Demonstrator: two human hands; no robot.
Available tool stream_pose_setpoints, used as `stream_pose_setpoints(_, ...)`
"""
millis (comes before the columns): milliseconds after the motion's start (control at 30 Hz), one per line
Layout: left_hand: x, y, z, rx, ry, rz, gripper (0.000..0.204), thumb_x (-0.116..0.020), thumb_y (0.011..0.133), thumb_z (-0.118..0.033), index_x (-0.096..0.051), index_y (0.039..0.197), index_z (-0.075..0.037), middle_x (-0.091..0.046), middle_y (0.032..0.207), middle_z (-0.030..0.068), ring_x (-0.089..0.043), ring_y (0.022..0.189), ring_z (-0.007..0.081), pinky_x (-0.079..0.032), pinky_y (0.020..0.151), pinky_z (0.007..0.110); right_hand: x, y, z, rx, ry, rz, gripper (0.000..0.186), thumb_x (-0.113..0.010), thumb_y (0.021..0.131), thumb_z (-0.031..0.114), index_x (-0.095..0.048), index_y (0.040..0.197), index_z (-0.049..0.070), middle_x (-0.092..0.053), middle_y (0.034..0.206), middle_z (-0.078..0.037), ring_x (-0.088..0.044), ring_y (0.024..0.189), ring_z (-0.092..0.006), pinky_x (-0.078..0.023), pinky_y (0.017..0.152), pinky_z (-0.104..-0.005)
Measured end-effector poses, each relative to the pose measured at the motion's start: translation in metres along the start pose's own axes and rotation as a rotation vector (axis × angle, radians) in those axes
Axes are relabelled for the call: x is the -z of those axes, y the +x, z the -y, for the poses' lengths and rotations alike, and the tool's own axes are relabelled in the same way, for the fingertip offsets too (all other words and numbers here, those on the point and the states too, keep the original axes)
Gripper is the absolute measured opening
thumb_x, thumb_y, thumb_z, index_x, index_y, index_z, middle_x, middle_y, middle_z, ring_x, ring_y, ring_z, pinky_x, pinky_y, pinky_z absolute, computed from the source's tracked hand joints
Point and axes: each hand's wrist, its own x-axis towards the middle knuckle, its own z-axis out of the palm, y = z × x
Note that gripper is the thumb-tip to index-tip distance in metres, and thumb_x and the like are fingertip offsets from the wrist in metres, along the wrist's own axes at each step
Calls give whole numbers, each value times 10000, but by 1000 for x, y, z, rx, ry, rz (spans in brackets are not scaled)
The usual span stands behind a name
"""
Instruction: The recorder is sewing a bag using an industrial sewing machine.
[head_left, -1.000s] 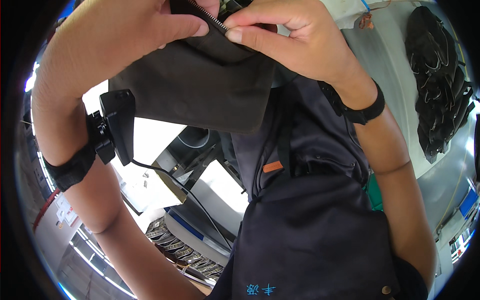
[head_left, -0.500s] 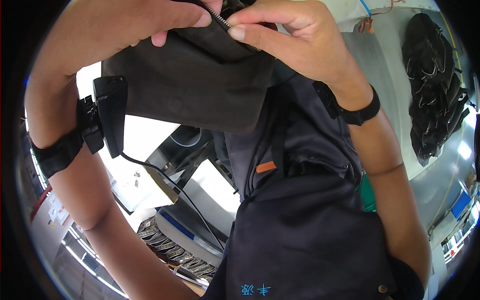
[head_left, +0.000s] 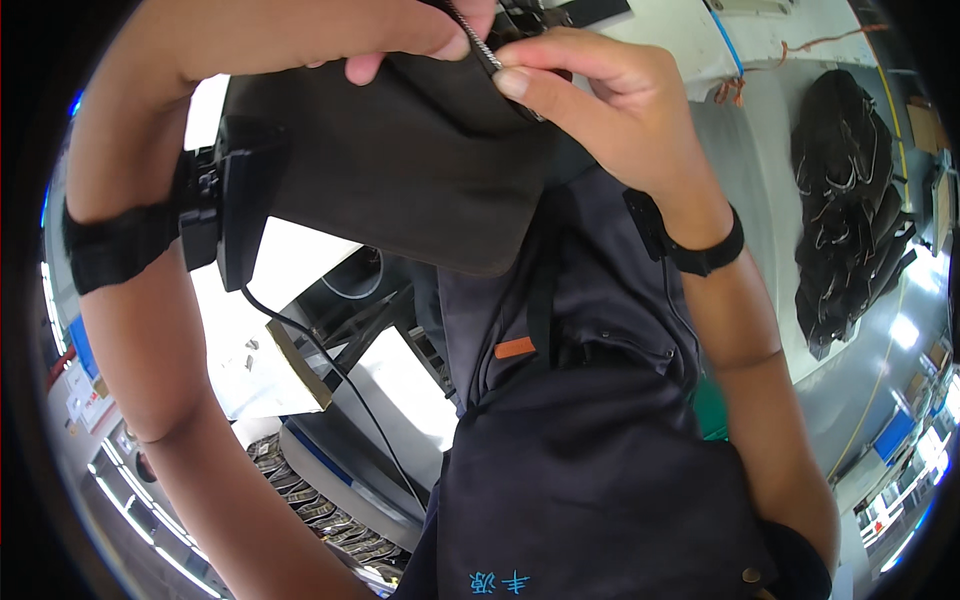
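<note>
My left hand (head_left: 400,30) grips the upper edge of a dark brown fabric piece (head_left: 400,180), thumb on the cloth beside a metal-toothed zipper (head_left: 480,48). My right hand (head_left: 630,120) pinches that zipper edge between thumb and index finger, a little lower and to the right of my left thumb. The lower part of the piece hangs flat beneath both hands, a crease running under the zipper. Both wrists wear black straps, the left with a black device (head_left: 245,200) and cable. I wear a dark apron (head_left: 590,480) with a small tan patch.
A heap of dark fabric pieces (head_left: 840,210) lies on the grey surface at right. A white worktable (head_left: 670,30) with a blue line and reddish cord is at the top. A white surface (head_left: 250,360), machinery frame and piles of strips (head_left: 330,520) lie below left.
Both hands and the zipper edge have shifted right in the picture, my right hand also slightly down. The surroundings appear shifted as the view moves. Both grips look unchanged.
</note>
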Motion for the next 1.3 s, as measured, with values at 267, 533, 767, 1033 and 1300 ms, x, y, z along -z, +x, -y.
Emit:
stream_pose_setpoints(267,6,2,-2,-6,50,26,180,-662,964,-98,-782,1042,12,-756,800,80,-714,654,126,-542,623,286,-22,7,11,60,-218,-65,196,-855,914,151,-745,970,-2,-695,810,-58,-597,712,-170,-478,708,-311)
stream_pose_setpoints(533,-1,3,17,77,40,-38,197,-740,888,-53,-737,1077,5,-719,937,54,-661,735,109,-502,650,260,-41,14,11,253,-272,-215,233,-832,906,149,-674,767,51,-562,647,-54,-528,621,-228,-400,748,-357)
stream_pose_setpoints(767,-88,-44,46,-187,241,-1168,309,-793,887,-70,-715,1186,-54,-705,1264,135,-682,1019,324,-528,944,415,-46,11,29,148,-98,-248,294,-769,957,120,-602,726,45,-505,638,-50,-494,611,-215,-408,748,-360)
stream_pose_setpoints(1033,-123,-36,59,87,16,-1338,385,-831,908,-146,-698,1259,-62,-698,1213,156,-679,1115,350,-533,974,417,-58,6,53,-39,53,-266,280,-744,988,117,-616,753,35,-520,648,-20,-455,619,-162,-397,756,-331)
stream_pose_setpoints(1300,-102,-40,62,125,-88,-1289,321,-882,859,-195,-717,1111,-84,-694,1027,104,-699,884,285,-564,789,378,-61,6,56,-83,110,-287,290,-759,986,114,-618,746,31,-512,671,-16,-445,685,-161,-392,750,-328)
